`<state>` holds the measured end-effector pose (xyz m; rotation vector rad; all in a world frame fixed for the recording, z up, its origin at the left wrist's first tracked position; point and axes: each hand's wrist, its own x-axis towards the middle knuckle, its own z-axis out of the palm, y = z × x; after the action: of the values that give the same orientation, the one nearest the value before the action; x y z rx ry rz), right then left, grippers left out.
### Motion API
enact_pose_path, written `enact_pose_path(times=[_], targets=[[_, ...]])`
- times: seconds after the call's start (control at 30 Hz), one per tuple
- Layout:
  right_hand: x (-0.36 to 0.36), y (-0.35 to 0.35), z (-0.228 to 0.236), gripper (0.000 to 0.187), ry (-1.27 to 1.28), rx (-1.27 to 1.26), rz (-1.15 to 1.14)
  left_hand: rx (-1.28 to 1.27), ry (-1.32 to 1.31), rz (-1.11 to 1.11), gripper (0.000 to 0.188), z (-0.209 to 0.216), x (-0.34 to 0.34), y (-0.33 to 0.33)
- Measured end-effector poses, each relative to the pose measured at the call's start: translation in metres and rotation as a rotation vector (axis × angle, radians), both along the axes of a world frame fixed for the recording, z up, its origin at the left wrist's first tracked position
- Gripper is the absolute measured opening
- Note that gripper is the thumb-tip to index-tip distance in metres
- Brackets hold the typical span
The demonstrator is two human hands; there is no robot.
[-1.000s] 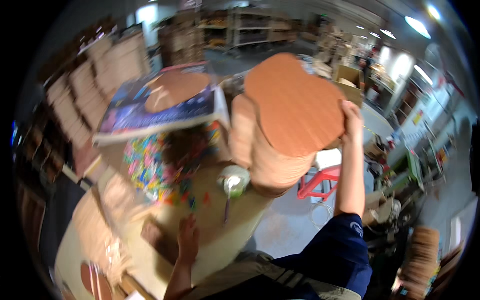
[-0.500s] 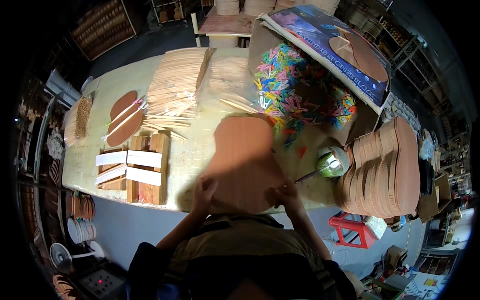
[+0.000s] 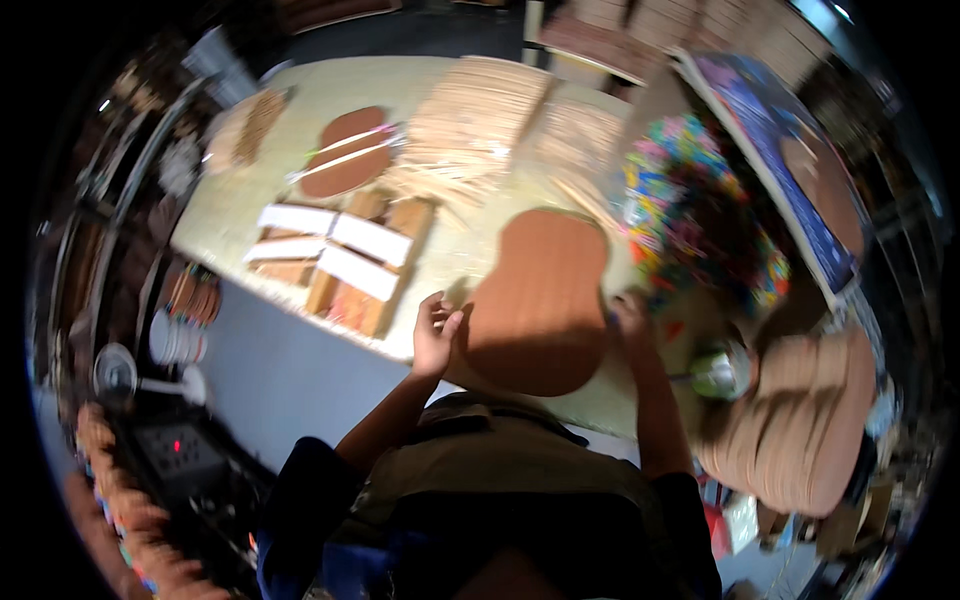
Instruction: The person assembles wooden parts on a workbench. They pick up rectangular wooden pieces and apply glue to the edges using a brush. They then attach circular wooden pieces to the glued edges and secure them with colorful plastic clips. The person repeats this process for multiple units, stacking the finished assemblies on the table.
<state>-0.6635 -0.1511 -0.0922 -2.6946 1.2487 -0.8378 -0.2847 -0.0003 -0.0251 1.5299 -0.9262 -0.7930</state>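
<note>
A brown guitar-shaped wooden plate (image 3: 545,300) lies on the table in front of me, its wider end nearest my body. My left hand (image 3: 435,333) is beside its left edge, fingers apart and curved, with nothing visible in them. At the plate's right edge is my right hand (image 3: 630,315); blur and shadow hide its fingers, and whether it touches the plate cannot be told. To the left of the plate stands a wooden block fixture (image 3: 405,215) with white strips (image 3: 355,270) across it. Beyond it lies another guitar-shaped plate (image 3: 345,178) with two thin wooden strips and small clips on it.
Piled thin wooden strips (image 3: 475,110) lie at the back of the pale table (image 3: 235,235). Back right, an open carton holds many coloured clips (image 3: 675,165). A green-and-silver container (image 3: 722,370) and a stack of guitar-shaped pieces (image 3: 815,420) stand at the right.
The view has turned, shifting the table rightward and tilting it. Both hands have moved off the plate's near end and up along its sides; the left hand's fingers have spread.
</note>
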Motion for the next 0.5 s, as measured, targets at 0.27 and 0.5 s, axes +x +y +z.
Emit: enact_pose_path(times=[0.27, 0.5], targets=[[0.016, 0.024, 0.038, 0.015, 0.203, 0.245, -0.320, 0.050, 0.246, 0.833, 0.016, -0.001, 0.144, 0.012], [0.009, 0.023, 0.024, 0.015, -0.068, 0.358, -0.268, -0.032, 0.897, 0.732, 0.016, -0.013, 0.180, -0.006]])
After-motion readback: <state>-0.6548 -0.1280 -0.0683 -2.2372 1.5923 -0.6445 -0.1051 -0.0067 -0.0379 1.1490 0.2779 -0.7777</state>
